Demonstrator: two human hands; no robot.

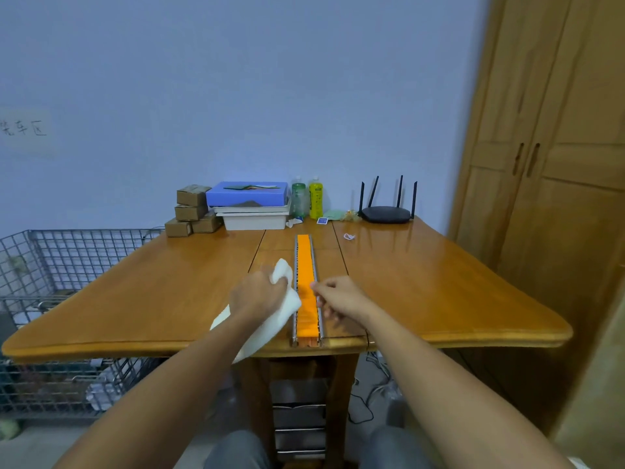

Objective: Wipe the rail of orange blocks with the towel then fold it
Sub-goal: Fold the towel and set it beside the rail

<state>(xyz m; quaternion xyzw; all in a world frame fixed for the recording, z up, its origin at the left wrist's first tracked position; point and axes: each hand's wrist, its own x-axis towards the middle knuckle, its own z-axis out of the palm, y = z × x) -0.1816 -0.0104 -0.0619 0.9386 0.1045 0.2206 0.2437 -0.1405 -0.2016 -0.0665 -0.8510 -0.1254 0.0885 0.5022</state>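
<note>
Across the glossy wooden table point(422, 282) I see my left hand point(258, 292) bunching the white cloth towel point(270, 319) beside the long metal rail of orange blocks point(306, 286), right hand point(341, 297) loosely curled, empty, touching its edge; wiping looks underway, folding remains.

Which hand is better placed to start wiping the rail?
Left, probably. The left hand already grips the towel right beside the rail of orange blocks; the right hand is empty at the rail's other side.

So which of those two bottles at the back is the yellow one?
The right-hand plastic bottle, bright yellow, nearer the black router. Its neighbour, the left bottle, is clear green.
</note>
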